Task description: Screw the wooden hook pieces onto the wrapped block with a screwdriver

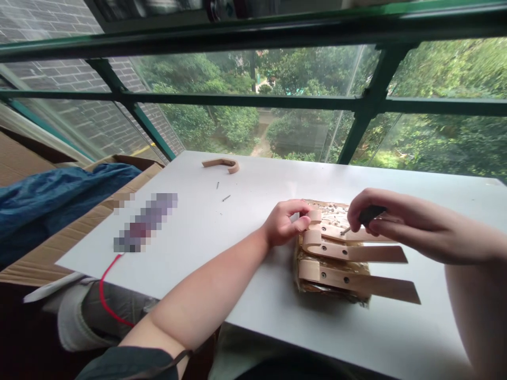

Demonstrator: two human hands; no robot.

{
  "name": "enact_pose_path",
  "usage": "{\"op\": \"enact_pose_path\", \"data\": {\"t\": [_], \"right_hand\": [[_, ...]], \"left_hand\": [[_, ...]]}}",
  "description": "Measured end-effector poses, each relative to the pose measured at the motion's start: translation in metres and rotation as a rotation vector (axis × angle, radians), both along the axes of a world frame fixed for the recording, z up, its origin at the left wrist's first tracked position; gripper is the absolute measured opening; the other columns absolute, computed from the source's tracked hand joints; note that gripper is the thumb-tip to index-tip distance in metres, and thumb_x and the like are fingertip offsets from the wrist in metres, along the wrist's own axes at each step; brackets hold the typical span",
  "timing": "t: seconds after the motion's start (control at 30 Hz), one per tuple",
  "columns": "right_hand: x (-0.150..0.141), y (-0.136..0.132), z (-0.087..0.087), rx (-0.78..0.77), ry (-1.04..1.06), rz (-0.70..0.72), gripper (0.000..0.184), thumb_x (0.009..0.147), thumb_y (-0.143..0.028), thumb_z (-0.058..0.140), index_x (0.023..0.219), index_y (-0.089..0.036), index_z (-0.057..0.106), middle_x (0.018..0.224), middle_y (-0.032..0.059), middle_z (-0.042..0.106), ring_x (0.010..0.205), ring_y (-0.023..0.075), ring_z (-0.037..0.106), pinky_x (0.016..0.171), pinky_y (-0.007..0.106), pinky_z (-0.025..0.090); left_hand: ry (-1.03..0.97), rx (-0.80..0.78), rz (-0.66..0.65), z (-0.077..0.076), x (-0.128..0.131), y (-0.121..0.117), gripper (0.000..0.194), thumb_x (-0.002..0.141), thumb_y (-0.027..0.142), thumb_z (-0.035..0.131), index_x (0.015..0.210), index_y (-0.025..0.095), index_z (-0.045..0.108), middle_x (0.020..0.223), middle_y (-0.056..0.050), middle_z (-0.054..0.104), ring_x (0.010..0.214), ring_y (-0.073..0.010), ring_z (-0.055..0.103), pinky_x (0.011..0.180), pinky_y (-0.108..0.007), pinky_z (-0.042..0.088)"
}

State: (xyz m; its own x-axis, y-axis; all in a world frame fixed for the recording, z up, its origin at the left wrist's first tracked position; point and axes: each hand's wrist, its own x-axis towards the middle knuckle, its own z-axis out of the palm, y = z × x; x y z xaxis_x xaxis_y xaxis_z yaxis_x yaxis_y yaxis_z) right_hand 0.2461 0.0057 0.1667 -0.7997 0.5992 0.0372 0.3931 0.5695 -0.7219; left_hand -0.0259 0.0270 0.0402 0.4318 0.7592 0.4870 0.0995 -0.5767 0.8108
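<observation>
My right hand [400, 216] is closed round the black handle of a screwdriver [371, 214]. Its shaft slants down to a screw in the farthest of three light wooden hooks [335, 231] on a rough, film-wrapped block [332, 295]. At the block's far left corner, my left hand [287, 221] pinches the curved end of that same hook between thumb and fingers. Closer to me, a middle hook [360, 253] and a front hook [360, 283] lie side by side, each showing two dark screws. Their flat tails stick out past the block's right side.
On the white table [182, 221] lie a loose wooden hook [222, 163] and two screws [226, 198]. A blurred-out object [146, 221] with a red cord [102, 290] is at the left. Beside the table stands a cardboard box [130, 187] holding blue cloth [67, 192]; green-framed windows rise behind.
</observation>
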Motion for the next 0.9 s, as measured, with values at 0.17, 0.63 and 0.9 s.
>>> {"op": "enact_pose_path", "data": {"t": [0.17,0.63,0.9], "right_hand": [[0.009,0.0,-0.01,0.005,0.068,-0.122,0.019,0.091,-0.029,0.062,0.109,-0.024,0.065,0.095,0.0065,0.07,0.08,0.0216,0.066,0.069,0.035,0.056],[-0.011,-0.027,-0.014,0.049,0.11,-0.445,0.027,0.09,-0.044,0.064,0.101,-0.019,0.066,0.099,0.008,0.074,0.067,0.0163,0.068,0.063,0.031,0.053],[-0.029,-0.033,-0.014,0.178,0.104,-0.625,0.027,0.084,-0.047,0.07,0.086,-0.02,0.067,0.066,-0.0014,0.065,0.053,0.0146,0.064,0.054,0.026,0.046]], "left_hand": [[-0.021,0.005,-0.007,0.002,0.001,-0.001,0.042,0.089,0.053,0.055,0.089,0.015,0.072,0.094,-0.011,0.074,0.092,-0.0256,0.066,0.089,-0.041,0.051],[-0.018,-0.012,-0.009,-0.001,0.002,0.0,0.042,0.091,0.051,0.054,0.091,0.013,0.072,0.09,-0.009,0.072,0.084,-0.0214,0.063,0.081,-0.035,0.048],[0.01,-0.035,0.01,-0.002,0.001,-0.001,0.041,0.092,0.049,0.053,0.095,0.013,0.073,0.094,-0.009,0.072,0.09,-0.0226,0.064,0.085,-0.034,0.048]]}}
